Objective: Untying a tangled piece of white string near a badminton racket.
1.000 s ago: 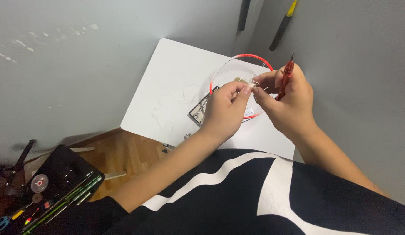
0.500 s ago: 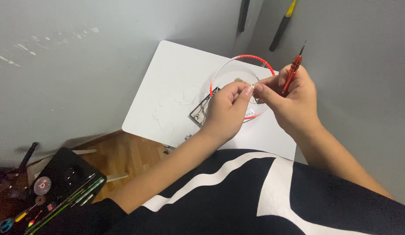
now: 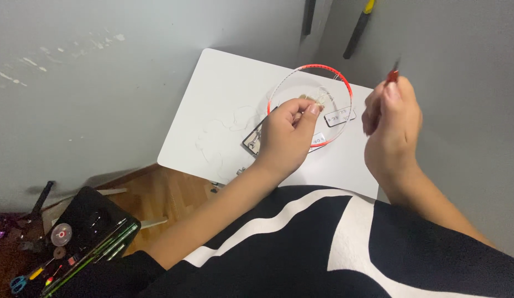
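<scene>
My left hand [image 3: 287,132] pinches a small pale tangled piece [image 3: 318,99] over a clear round dish with a red rim [image 3: 345,83]. The dish lies on a white tabletop [image 3: 213,105]. My right hand [image 3: 392,121] is raised to the right of the dish, closed around a thin red-handled tool [image 3: 391,74] whose tip points up. A small dark flat rectangular part [image 3: 251,142] lies on the table, partly hidden under my left hand. Two small white tags [image 3: 340,116] lie under the dish.
A black case [image 3: 88,221] with rods and small tools sits on the wooden floor at lower left. Scissors [image 3: 17,282] lie beside it. Grey walls surround the table. A black stick [image 3: 308,16] and a black tool with a yellow end [image 3: 359,27] hang on the wall behind.
My right hand with the red tool has pulled away to the right from my left hand. The left hand stays over the dish.
</scene>
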